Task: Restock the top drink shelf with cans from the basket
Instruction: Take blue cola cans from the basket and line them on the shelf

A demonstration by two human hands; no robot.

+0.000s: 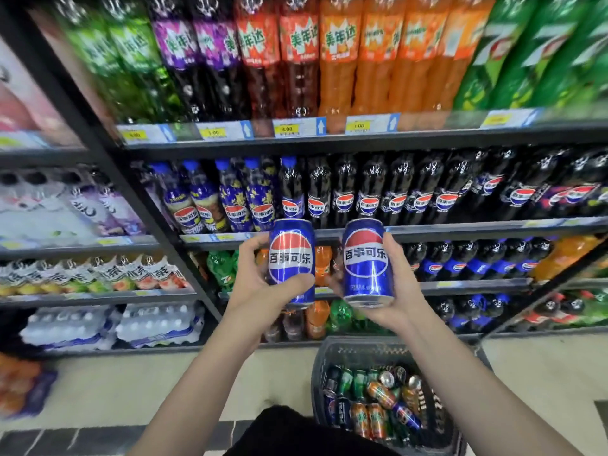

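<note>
I hold two blue Pepsi cans above the basket (pixel 332 353). My left hand (pixel 260 287) grips the left can (pixel 291 258); my right hand (pixel 394 291) clamps round the right can (pixel 367 261).

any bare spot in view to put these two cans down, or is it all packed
Shelves look packed: the orange bottles and cola bottles stand shoulder to shoulder. The basket is crowded with cans. Bare room is the floor between the bottom shelf, the basket and the dark tile strip. Both hands hold blue cans.
</note>
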